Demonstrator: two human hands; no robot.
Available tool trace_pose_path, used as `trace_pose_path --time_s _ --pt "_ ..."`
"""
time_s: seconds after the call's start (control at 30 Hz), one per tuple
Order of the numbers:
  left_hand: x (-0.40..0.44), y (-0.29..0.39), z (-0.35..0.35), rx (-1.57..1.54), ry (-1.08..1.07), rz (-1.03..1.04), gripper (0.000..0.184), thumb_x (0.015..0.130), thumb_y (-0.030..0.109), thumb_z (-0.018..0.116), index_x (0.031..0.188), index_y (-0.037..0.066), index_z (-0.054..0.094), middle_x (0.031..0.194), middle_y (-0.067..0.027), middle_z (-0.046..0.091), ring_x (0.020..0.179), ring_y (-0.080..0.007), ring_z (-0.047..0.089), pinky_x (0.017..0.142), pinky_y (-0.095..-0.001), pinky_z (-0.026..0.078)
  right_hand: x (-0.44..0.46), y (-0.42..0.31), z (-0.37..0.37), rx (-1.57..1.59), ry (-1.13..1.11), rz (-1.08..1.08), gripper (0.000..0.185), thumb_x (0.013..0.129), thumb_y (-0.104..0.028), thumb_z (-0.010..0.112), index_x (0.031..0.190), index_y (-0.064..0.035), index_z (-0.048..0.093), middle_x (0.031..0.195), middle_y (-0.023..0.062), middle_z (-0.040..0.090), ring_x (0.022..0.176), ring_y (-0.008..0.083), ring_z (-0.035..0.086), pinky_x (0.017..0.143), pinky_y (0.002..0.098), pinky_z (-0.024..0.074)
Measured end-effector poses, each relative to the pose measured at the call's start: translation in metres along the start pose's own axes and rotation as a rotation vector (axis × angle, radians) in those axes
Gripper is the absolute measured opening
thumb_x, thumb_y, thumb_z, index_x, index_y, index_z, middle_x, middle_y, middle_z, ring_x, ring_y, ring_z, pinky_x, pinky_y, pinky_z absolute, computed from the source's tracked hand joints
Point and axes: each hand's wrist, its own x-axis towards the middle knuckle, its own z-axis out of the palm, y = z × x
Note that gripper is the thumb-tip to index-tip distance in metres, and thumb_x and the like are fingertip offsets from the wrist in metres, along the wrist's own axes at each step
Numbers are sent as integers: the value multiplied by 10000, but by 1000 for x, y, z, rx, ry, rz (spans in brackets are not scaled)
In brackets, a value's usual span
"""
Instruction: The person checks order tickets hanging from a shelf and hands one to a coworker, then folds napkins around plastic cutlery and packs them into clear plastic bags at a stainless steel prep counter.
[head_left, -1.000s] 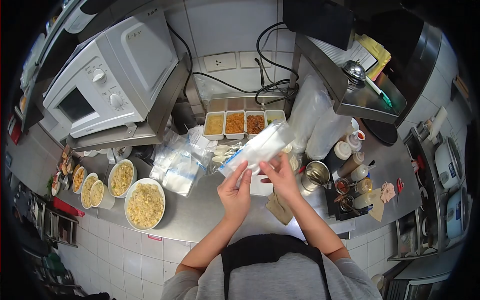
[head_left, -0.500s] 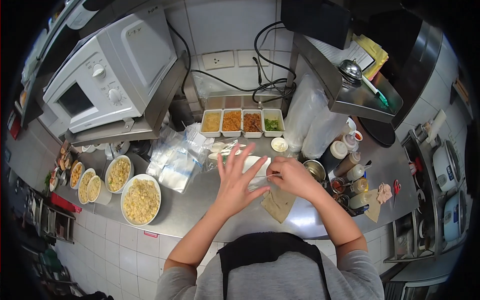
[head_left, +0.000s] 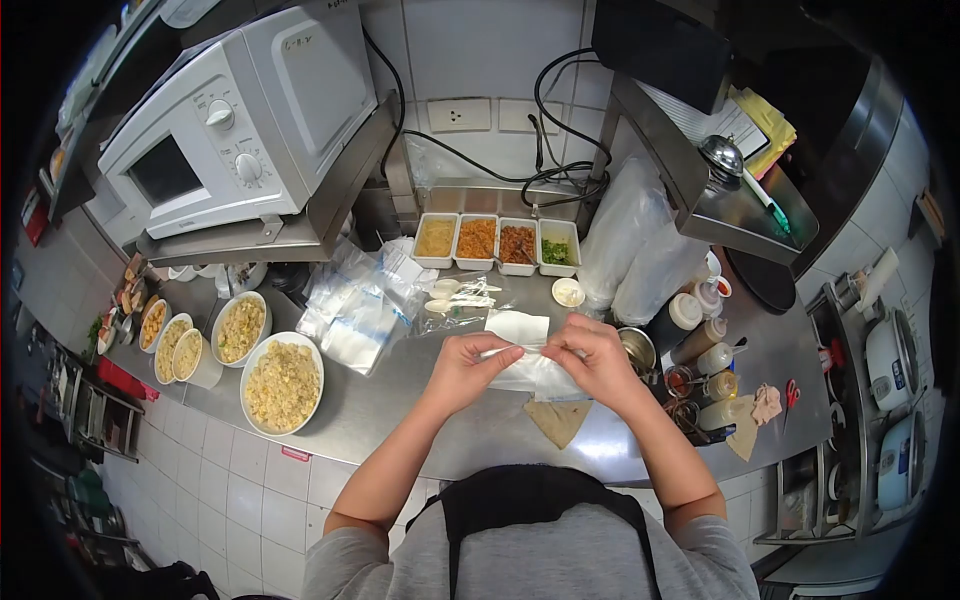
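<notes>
My left hand (head_left: 468, 370) and my right hand (head_left: 590, 360) pinch the upper edge of a clear plastic bag (head_left: 528, 376), fingertips close together. The bag hangs over the steel counter, between a white paper (head_left: 518, 325) behind it and a folded beige cloth (head_left: 558, 420) in front. To the left lies a pile of flat plastic bags (head_left: 350, 320). Wrapped white spoons (head_left: 458, 294) rest behind my left hand. A small white cup (head_left: 568, 292) stands behind my right hand.
Four white trays of toppings (head_left: 497, 243) line the back. Bowls of fried rice (head_left: 283, 385) stand at left, below a microwave (head_left: 190, 150). At right are sauce bottles (head_left: 685, 311), a metal pot (head_left: 637, 348) and red scissors (head_left: 792, 393). A shelf (head_left: 745, 215) juts out above.
The bag with a blue strip, held up a second ago, is now stretched low between both hands. My left hand, spread half a second ago, has closed on the bag's edge.
</notes>
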Motion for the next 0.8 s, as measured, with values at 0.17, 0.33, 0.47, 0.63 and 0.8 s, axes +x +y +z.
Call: trace_pose_path --time_s 0.17,0.33,0.47,0.63,0.8 --pt "-1 2 -2 81 33 87 164 810 188 692 859 33 708 779 -77 681 717 -139 616 687 -269 465 0 -5 2 -25 3 42 96 786 -34 645 880 -37 665 680 91 517 627 253 529 561 329 413" --pt "-3 -5 -6 324 49 258 100 801 177 689 824 81 710 827 -53 682 775 -195 644 888 -398 431 3 -7 5 -41 -98 84 125 782 -74 667 889 -10 659 671 87 519 609 202 518 544 305 395" --pt "-18 -18 -8 393 -40 298 110 809 195 671 818 91 702 792 -61 679 762 -234 647 887 -422 432 -19 33 22 1 -439 263 137 784 -142 668 872 -37 665 646 104 539 588 222 527 558 338 409" --pt "-57 -110 -25 451 -3 -94 158 828 218 660 847 67 701 759 -74 671 707 -248 638 671 -337 492 -83 92 38 -167 -870 373 188 793 -226 640 846 -50 678 732 115 650 639 173 599 605 314 457" --pt "-52 -172 -109 -139 545 -435 351 867 313 613 917 -28 676 768 -52 663 632 -89 544 556 -256 438 -101 88 32 7 -855 770 198 805 -242 642 882 -66 689 753 83 672 665 175 610 630 306 465"
